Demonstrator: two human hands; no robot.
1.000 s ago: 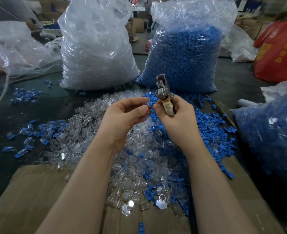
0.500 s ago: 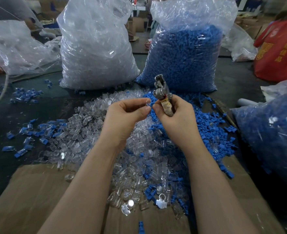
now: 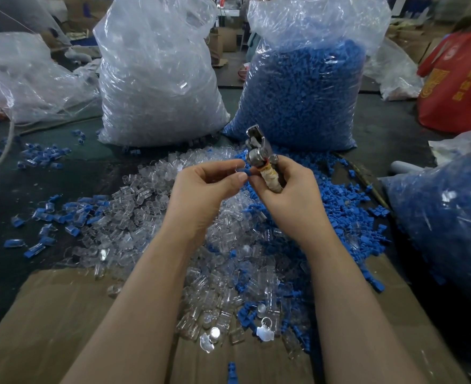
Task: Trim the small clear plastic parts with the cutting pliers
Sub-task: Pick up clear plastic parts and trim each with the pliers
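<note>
Right hand [image 3: 289,189] grips the metal cutting pliers with tape-wrapped handles [image 3: 262,164], fingers curled round the handles, steel head pointing up and away. Whether the cutting tips are parted or together is not readable.

Left hand [image 3: 204,187] has thumb and forefinger pinched together just beside the pliers' pivot, thumb tip almost touching the right hand's fingers. A small part sits in that pinch, blue showing at the fingertips; too small to say exactly what it is.

Both hands are raised above the heap of small clear plastic parts [image 3: 151,217], which spreads across the middle of the tabletop [image 3: 15,195] and onto a flat sheet of brown cardboard [image 3: 48,322] along the near edge. Loose small blue plastic parts [image 3: 348,206] lie mixed into the heap's right side, with a thinner scatter toward the left edge.

At the far edge stand two big transparent bags side by side: the left bag of clear parts [image 3: 156,79], the right bag of blue parts [image 3: 303,98]. Another bag of blue parts [image 3: 450,217] is at the right edge. A red sack with yellow print [image 3: 458,87] sits at the far right.
</note>
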